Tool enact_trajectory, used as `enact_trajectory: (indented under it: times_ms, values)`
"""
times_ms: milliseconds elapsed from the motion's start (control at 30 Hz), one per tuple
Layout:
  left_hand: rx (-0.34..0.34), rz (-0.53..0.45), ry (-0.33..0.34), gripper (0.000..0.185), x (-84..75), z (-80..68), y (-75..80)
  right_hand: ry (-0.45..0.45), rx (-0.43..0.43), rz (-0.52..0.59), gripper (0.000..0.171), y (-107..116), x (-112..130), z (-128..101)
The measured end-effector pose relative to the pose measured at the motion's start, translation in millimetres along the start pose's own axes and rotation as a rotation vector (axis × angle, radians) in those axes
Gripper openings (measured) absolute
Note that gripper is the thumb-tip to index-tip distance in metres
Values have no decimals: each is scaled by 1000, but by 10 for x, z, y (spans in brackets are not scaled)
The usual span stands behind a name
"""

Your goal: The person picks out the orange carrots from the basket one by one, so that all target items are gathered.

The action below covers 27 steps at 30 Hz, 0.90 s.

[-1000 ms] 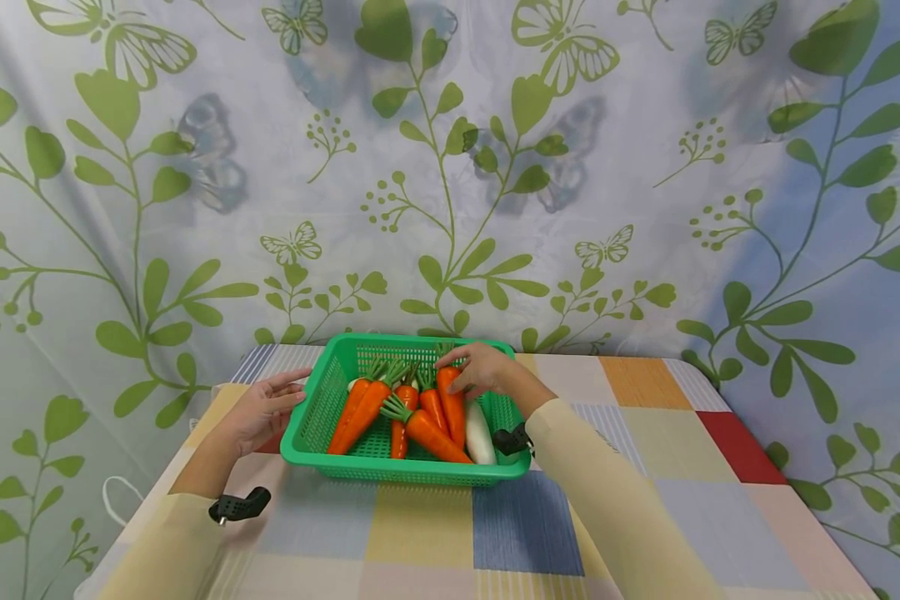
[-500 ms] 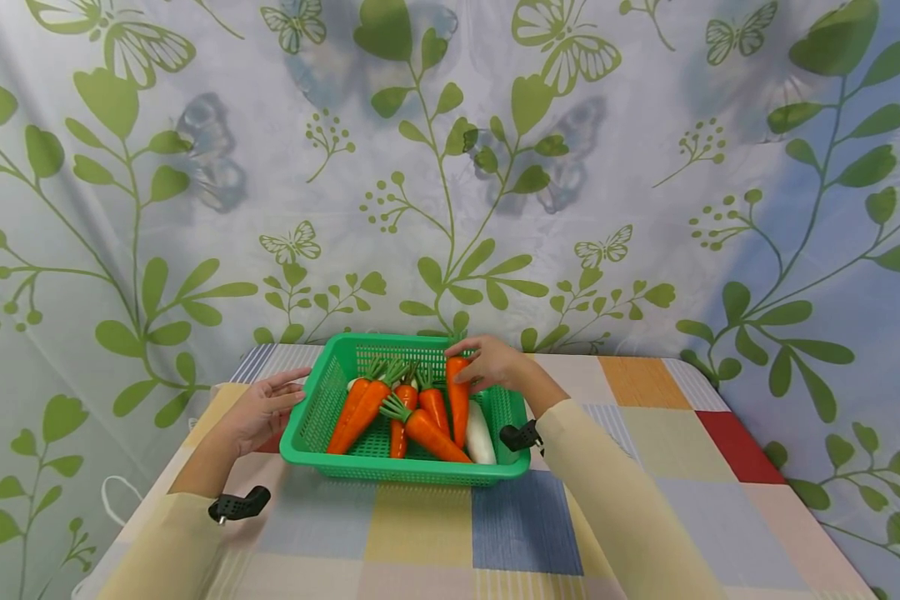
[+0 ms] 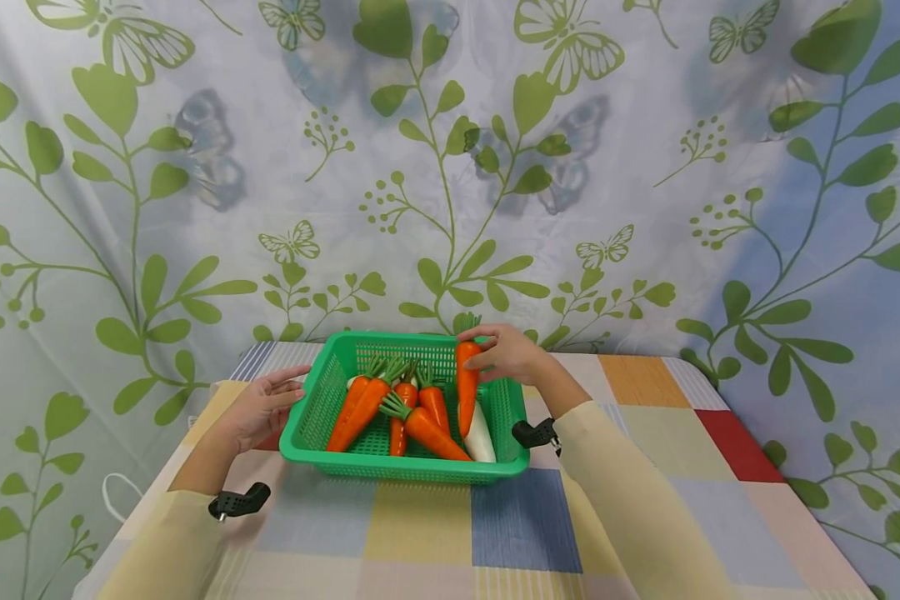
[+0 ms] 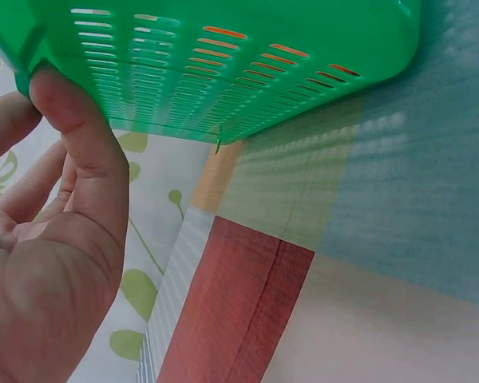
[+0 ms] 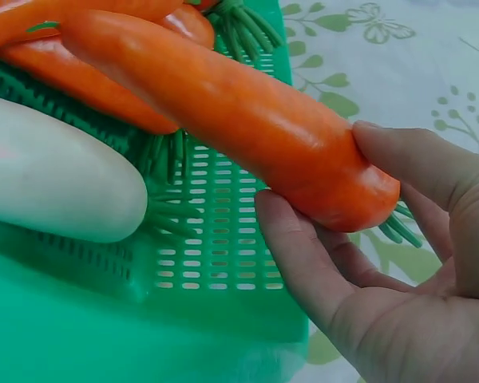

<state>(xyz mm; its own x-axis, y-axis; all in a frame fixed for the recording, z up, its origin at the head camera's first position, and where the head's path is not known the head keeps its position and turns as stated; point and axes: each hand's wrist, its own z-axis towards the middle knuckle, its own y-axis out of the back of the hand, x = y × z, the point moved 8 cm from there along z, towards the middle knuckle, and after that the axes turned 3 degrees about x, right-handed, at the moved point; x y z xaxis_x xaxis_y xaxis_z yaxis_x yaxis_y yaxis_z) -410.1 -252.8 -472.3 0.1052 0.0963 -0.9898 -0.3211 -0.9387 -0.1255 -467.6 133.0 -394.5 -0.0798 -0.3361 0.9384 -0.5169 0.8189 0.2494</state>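
My right hand [image 3: 512, 354] pinches an orange carrot [image 3: 466, 387] near its leafy end, with the tip hanging down over the basket. In the right wrist view, the thumb and fingers sit on both sides of the carrot [image 5: 247, 112]. Below it, a white radish [image 3: 480, 435] with green leaves lies at the right of the green basket [image 3: 405, 471]. Several more carrots [image 3: 363, 412] lie in the basket, one slanting across the others [image 3: 431, 432]. At the basket's left rim, my left hand [image 3: 258, 408] has relaxed fingers; its thumb [image 4: 80, 128] touches the rim in the left wrist view.
A checked cloth [image 3: 420, 533] covers the table. Right behind the table hangs a curtain [image 3: 450, 208] with leaves and butterflies. A white cable [image 3: 116, 492] loops by the table's left edge.
My right hand has lifted the carrot from the others and moved it up and to the right, above the radish. The left hand has stayed at the basket rim.
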Motion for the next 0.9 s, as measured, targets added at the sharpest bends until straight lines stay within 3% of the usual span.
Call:
enact_trajectory:
  times_ms: [567, 900]
  values:
    - [-3, 10, -3, 63, 8, -41, -3, 105, -43, 114, 57, 177, 28, -330]
    - [17, 11, 2, 64, 7, -69, 29, 161, -166, 195, 58, 290, -19, -591]
